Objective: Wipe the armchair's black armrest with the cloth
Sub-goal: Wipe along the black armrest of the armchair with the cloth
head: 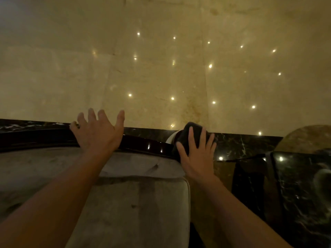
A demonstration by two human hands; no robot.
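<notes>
The glossy black armrest (143,143) curves across the middle of the view, edging the armchair's grey upholstered seat (125,203). A dark cloth (194,133) lies bunched over the armrest's right end. My right hand (197,154) presses flat on the cloth, fingers spread over it. My left hand (98,133) hovers above the armrest further left, fingers apart, holding nothing. A ring shows on its little finger.
Polished beige marble floor (161,68) with ceiling-light reflections fills the upper view, bordered by a dark marble strip (241,142). A dark marble side table (304,185) stands to the right of the chair, with a round beige top (308,136) behind it.
</notes>
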